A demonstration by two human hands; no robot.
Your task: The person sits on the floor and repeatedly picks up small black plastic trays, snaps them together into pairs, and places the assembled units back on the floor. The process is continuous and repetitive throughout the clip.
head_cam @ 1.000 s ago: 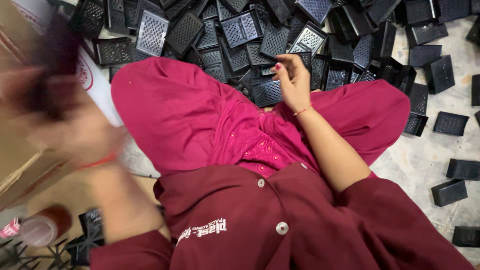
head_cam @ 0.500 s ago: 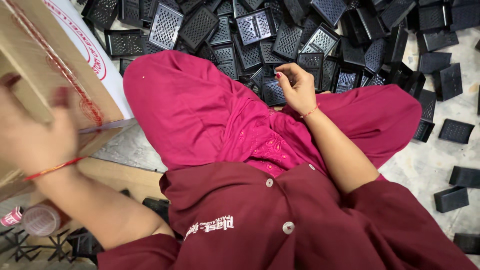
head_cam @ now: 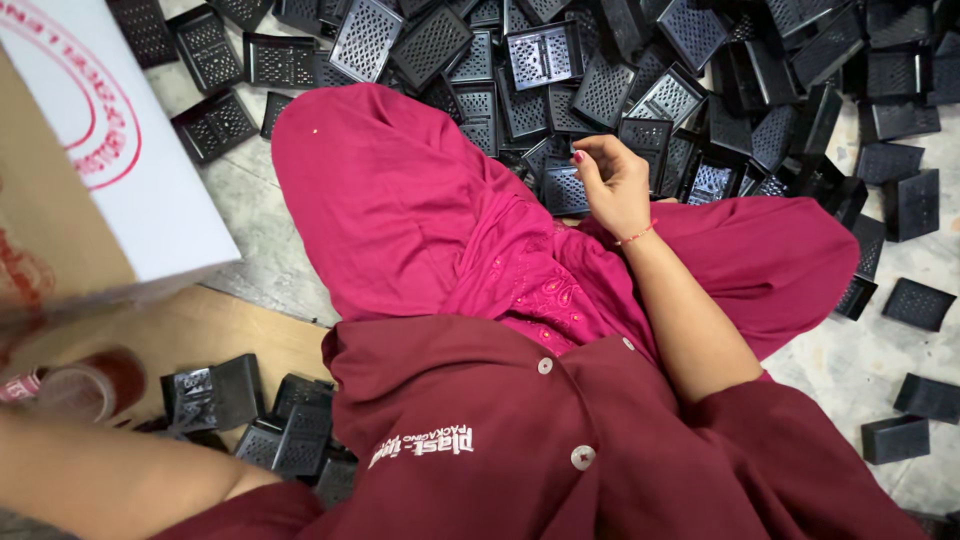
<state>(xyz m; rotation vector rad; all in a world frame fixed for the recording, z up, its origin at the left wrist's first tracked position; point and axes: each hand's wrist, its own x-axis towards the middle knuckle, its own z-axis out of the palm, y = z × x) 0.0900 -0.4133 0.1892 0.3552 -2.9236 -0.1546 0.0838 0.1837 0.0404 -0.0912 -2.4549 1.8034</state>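
A: What is seen at the far left, measured from the pink-clad knee (head_cam: 400, 200)?

B: Left of the knee, a cardboard box (head_cam: 90, 180) is seen tilted, with a red round stamp on its white flap. Below it, a roll of tape (head_cam: 85, 385) is laid on a brown board (head_cam: 230, 335). The left forearm is seen along the bottom edge, but the left hand is cut off by the frame — whether it is closed or apart cannot be told.

A: And just below the knee?

B: A few black plastic trays (head_cam: 215, 392) are stacked on the board, beside the maroon shirt.

A: What is found to the right of the knee?

B: The right hand (head_cam: 612, 183) is held just right of the knee, fingers curled loosely together, resting at the near edge of a heap of black perforated trays (head_cam: 545, 55). No tray is clearly clamped — one grid tray (head_cam: 562, 190) is touched or nearly touched by the fingertips. Further right, more trays (head_cam: 915, 303) are scattered singly on the stone floor (head_cam: 830, 365).
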